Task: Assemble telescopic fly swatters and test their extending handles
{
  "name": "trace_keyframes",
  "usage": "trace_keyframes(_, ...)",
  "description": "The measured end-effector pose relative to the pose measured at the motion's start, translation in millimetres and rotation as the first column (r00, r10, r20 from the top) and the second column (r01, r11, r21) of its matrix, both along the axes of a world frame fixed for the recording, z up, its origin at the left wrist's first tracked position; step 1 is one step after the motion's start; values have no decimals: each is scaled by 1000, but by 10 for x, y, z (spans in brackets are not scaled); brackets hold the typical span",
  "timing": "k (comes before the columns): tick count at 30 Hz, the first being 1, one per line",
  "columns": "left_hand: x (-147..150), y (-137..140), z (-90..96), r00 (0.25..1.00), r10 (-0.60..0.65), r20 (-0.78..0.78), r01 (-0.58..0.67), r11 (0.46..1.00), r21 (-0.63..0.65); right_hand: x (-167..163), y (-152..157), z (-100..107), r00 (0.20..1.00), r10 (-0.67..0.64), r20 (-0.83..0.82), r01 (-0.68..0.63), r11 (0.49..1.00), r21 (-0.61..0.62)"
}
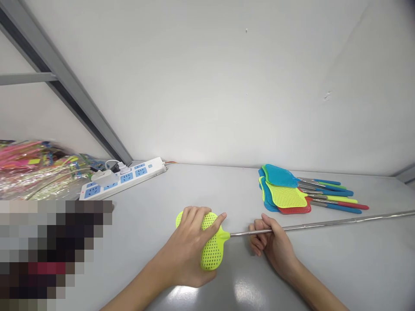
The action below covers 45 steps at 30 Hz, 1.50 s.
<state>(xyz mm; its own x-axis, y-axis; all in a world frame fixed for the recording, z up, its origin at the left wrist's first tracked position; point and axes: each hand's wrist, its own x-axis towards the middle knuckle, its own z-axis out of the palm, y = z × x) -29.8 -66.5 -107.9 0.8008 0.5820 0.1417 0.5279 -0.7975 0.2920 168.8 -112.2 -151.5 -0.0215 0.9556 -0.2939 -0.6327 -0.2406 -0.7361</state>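
Observation:
A yellow-green fly swatter [213, 252] with a perforated head lies across the front of the table. My left hand [191, 242] is closed over its head, fingers on top and thumb near the neck. From the neck a long, thin metal rod [330, 224] runs to the right and leaves the picture, so its handle end is out of view. My right hand [270, 244] is closed around this rod, a short way right of the head, with thumb and curled fingers about it. Behind my right hand rests a pile of fly swatters [288, 198] in blue, yellow, green and red.
A white power strip [149, 172] with plugs in it lies at the back left. Beside it are clear plastic bags [42, 168] of colourful things. A grey metal frame [74, 86] slants along the left, and a pale wall [227, 86] stands behind the grey table [139, 224].

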Motion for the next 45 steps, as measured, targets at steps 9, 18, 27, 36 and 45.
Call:
trace_keyframes(9,22,-20,-22,1000,-6,16,6,1000,-17,-31,-15,11,1000,7,-17,-7,1000,-16)
trace_keyframes(18,31,-34,-48,1000,-9,9,9,1000,-27,-71,-39,-20,999,34,-1,-34,999,-17)
trace_keyframes(27,47,-51,-68,1000,-19,24,19,999,-26,-83,-62,-42,998,69,12,-69,998,15)
trace_keyframes(36,52,-71,-73,999,-21,27,22,999,-33,-115,-78,-49,997,75,16,-76,997,32)
trace_keyframes(45,54,-103,-89,999,-25,23,27,998,-54,-146,-98,-75,995,98,9,-98,994,39)
